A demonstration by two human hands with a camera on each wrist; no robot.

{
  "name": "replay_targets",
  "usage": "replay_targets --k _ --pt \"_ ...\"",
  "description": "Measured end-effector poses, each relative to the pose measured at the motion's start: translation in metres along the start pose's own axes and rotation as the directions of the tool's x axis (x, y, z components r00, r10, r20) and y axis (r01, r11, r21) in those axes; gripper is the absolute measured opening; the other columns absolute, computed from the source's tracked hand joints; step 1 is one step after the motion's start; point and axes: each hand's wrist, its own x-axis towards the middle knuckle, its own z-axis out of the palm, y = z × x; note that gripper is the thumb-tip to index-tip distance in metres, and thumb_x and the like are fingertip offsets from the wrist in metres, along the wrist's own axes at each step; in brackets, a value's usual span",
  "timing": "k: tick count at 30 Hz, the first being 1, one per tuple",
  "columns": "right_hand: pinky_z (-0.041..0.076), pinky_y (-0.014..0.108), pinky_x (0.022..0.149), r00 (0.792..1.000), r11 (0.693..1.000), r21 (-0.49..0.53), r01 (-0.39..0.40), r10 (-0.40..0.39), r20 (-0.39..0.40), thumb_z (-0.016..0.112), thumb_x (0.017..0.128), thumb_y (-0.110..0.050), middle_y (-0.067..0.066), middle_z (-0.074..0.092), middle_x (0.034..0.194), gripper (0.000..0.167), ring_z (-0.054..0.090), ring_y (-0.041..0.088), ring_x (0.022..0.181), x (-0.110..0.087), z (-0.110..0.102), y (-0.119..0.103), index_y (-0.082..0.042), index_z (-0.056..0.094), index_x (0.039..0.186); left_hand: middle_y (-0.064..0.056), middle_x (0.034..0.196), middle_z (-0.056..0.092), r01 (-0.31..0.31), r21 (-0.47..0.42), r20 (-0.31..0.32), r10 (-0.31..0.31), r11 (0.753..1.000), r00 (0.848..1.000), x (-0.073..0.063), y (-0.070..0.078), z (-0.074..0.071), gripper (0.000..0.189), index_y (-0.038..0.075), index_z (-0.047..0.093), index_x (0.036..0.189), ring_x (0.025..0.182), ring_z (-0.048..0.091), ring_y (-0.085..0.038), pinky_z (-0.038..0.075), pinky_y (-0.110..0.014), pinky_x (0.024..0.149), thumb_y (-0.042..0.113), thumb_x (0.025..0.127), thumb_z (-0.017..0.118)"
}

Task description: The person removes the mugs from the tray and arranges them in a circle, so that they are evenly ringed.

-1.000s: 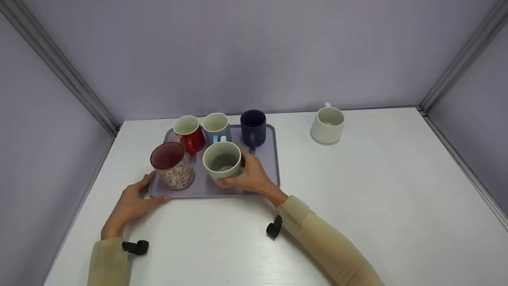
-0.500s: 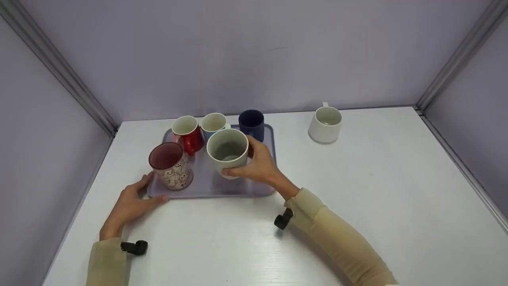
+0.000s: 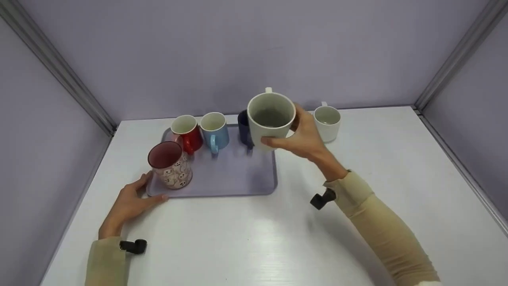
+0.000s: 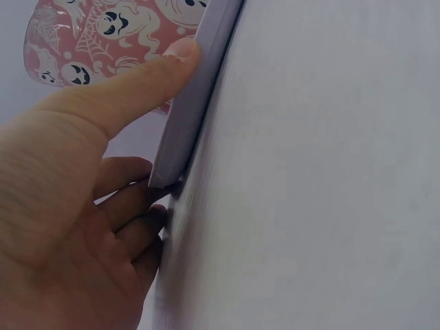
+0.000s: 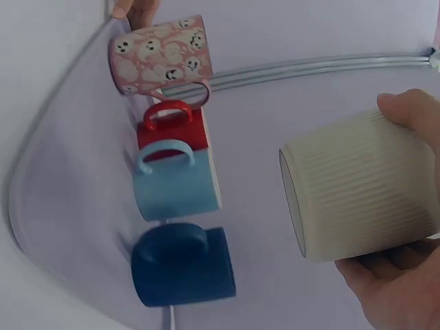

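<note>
My right hand [image 3: 307,137] grips a ribbed off-white mug [image 3: 260,130] round its side, thumb in front. It is held up over the right part of a lavender tray [image 3: 238,176], mouth towards me and handle pointing away. In the head view it overlaps a navy mug [image 3: 243,129]. At the tray's front left corner, my left hand [image 3: 129,204] holds the edge, its thumb [image 4: 155,79] on the rim and its fingers round the corner. Just inside that corner stands a pink mug [image 3: 170,174] with white ghosts.
A red mug [image 3: 193,139] and a light blue mug [image 3: 222,137] stand side by side at the tray's back. Off the tray, a white mug [image 3: 327,131] sits on the white table [image 3: 222,238], partly behind my right hand. A lavender wall [image 3: 198,59] rises behind.
My right hand has lifted the ribbed mug from the tray's front middle, up and to the right. The light blue mug now shows fully. My left hand stays at the tray corner.
</note>
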Motion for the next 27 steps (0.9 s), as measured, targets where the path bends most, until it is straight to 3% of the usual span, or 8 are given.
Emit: replay_targets --k 11,19,27 --pt "0.055 0.033 0.105 0.986 0.995 -0.093 -0.018 0.002 -0.166 0.094 0.071 0.001 0.013 0.068 0.135 0.080 0.066 0.025 0.122 0.011 -0.106 -0.012 -0.005 0.061 0.144 -0.027 0.175 0.016 0.005 0.002 0.000 -0.005 1.000 1.000 0.000 0.001 -0.001 0.116 0.004 0.021 0.169 0.162 0.015 -0.051 0.019 -0.066 0.131 0.056 0.088 0.085" --pt "0.053 0.033 0.104 0.951 0.973 -0.171 -0.157 0.101 -0.294 0.094 0.072 -0.002 0.005 0.064 0.137 0.084 0.062 0.021 0.124 0.009 -0.160 0.009 -0.008 0.056 0.146 -0.028 0.175 0.015 0.009 0.006 -0.017 -0.008 1.000 1.000 -0.010 0.000 -0.004 0.114 0.005 0.021 0.170 0.162 0.015 -0.053 0.018 -0.067 0.130 0.055 0.089 0.085" --pt "0.047 0.034 0.102 0.916 0.910 -0.284 -0.303 0.195 -0.351 0.095 0.075 -0.012 -0.001 0.059 0.140 0.087 0.055 0.014 0.125 0.001 -0.196 0.041 -0.008 0.049 0.148 -0.026 0.176 0.015 0.030 -0.014 -0.024 -0.030 0.999 0.999 -0.015 -0.002 -0.002 0.115 0.008 0.021 0.170 0.162 0.014 -0.051 0.018 -0.067 0.131 0.055 0.088 0.085"
